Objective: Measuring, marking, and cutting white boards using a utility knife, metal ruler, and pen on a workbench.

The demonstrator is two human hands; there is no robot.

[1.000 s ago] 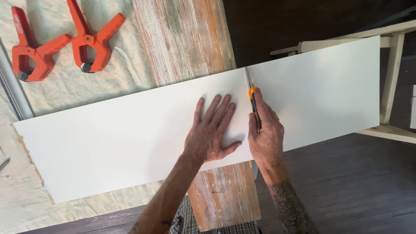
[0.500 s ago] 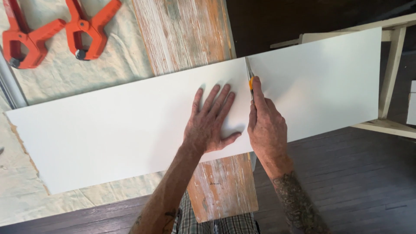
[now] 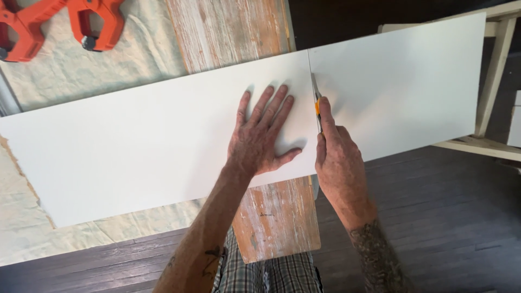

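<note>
Head view: a long white board (image 3: 135, 146) lies across a weathered plank (image 3: 233, 32). The left hand (image 3: 259, 138) presses flat on it, fingers spread, gripping nothing. Just beside it, the right hand (image 3: 339, 165) is closed around a utility knife (image 3: 316, 100), blade on the board's cut line. Orange clamps (image 3: 59, 21) lie well apart on cloth.

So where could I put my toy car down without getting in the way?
The cream cloth is bare between the orange clamps and the white board. The board's far left end is bare too. It is crowded mid-board, where the left hand presses flat and the right hand holds the utility knife.
</note>
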